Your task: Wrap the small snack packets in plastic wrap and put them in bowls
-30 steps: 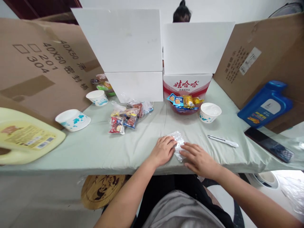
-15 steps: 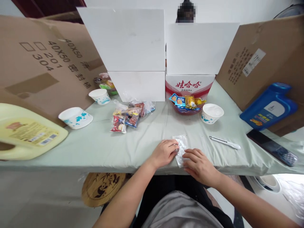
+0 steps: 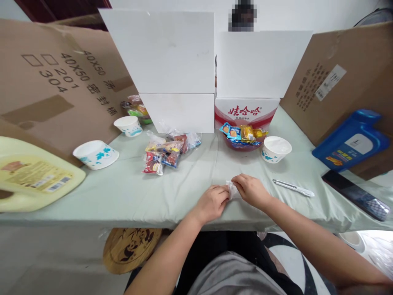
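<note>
A small clear plastic bag (image 3: 233,191) lies near the table's front edge, partly hidden between my hands. My left hand (image 3: 214,201) has its fingers closed on the bag's left side. From the right, my right hand (image 3: 251,190) pinches the bag's upper part with its fingertips. Beyond them, a bowl (image 3: 242,146) of wrapped snacks stands before a red and white box. A pile of packaged snacks (image 3: 168,151) in clear wrapping lies to the left. On the right rests a white utility knife (image 3: 293,187).
Paper cups (image 3: 276,150) stand at the right and left. A yellow jug (image 3: 37,176) is at the left edge; a blue bottle (image 3: 351,141) and a phone (image 3: 356,194) are at the right. White panels (image 3: 162,53) and brown cardboard (image 3: 61,78) wall the table. A person is partly visible behind.
My right hand has moved up and inward from the bag's lower right side and now pinches its upper part. The bag looks more folded and gathered. My left hand stays almost in place.
</note>
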Tool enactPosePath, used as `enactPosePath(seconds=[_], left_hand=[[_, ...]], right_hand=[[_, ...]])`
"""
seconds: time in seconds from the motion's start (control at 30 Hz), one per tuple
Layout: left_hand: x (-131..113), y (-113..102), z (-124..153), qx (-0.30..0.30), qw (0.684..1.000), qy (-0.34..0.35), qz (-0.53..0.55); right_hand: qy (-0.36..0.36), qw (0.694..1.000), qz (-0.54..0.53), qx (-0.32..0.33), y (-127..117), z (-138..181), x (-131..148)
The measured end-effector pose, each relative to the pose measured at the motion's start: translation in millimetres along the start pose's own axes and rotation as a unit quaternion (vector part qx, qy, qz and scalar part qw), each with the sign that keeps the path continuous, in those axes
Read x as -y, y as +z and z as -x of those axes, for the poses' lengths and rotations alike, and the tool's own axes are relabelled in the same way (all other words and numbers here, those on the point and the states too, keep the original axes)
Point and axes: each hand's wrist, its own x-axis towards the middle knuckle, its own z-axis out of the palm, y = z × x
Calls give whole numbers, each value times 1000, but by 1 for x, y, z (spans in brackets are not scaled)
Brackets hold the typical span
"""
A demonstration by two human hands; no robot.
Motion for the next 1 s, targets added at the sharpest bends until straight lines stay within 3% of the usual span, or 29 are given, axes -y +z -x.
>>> enactPosePath(seconds=[0.13,0.27,0.37,0.47,0.57,0.63,0.77,0.83,1.0], left_hand=[[-1,-1,1,-8,1000,-10,9],[-1,-1,4,-44,998,-23,24],[-1,0,4,-33,999,-13,10],[-2,1,1,-23,1000,-16,-5],[-3,1,-1,-25,999,-28,-13],[-3,1,-1,-25,999,-32,-17],[-2,1,0,-33,999,-31,-14],[-2,1,1,-58,997,-39,-12],[-3,1,5,-96,993,-64,-22]], right_hand=[[38,997,72,11,18,-11,-6],[39,996,82,-18,27,-8,-5],[39,996,74,-35,30,-7,-8],[57,992,59,-92,28,-9,-18],[82,978,48,-188,19,-9,-26],[51,973,32,-224,15,-5,-24],[-86,989,2,-124,22,5,-6],[-86,993,19,-79,30,9,3],[-47,996,43,-60,39,12,11]])
